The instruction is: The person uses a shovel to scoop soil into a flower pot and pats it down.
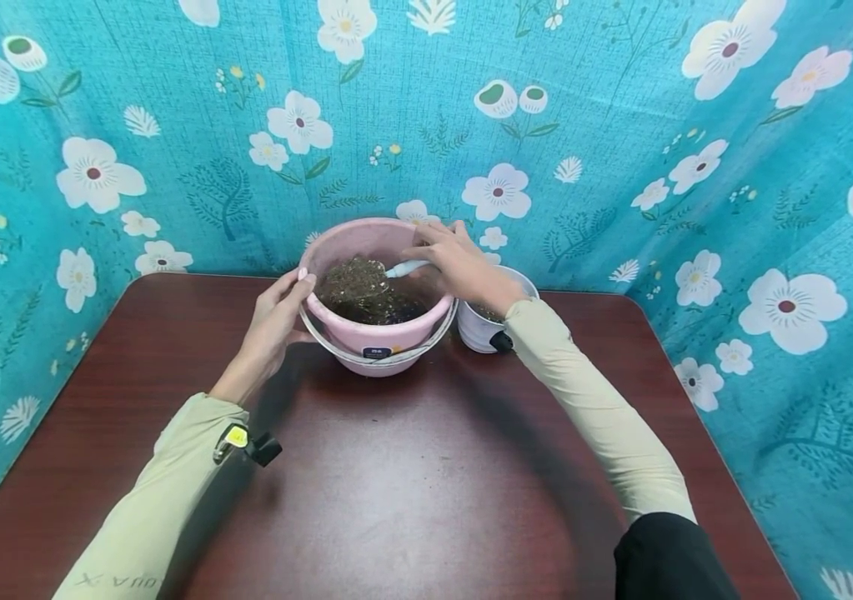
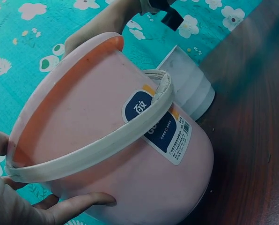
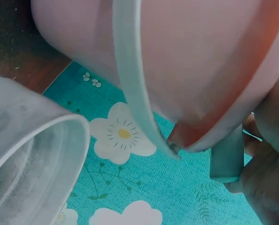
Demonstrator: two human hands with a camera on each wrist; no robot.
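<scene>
A pink bucket (image 1: 369, 335) with a white handle (image 2: 97, 152) stands at the back of the table, holding dark soil (image 1: 388, 310). My left hand (image 1: 270, 321) grips its left rim; in the left wrist view the fingers (image 2: 83, 204) lie along the bucket's outer wall. My right hand (image 1: 456, 260), over the right rim, holds the pale blue-grey handle of a tool (image 1: 405, 268). The tool's head is among the soil inside, a heap of it around or on the head. In the right wrist view the handle's end (image 3: 226, 159) shows between the rim and my right hand (image 3: 268, 154).
A white pot (image 1: 479, 332) with some soil inside stands just right of the bucket, partly under my right forearm. Small crumbs lie on the dark red-brown table (image 1: 381, 483). A blue flowered cloth (image 1: 208, 142) hangs close behind the table.
</scene>
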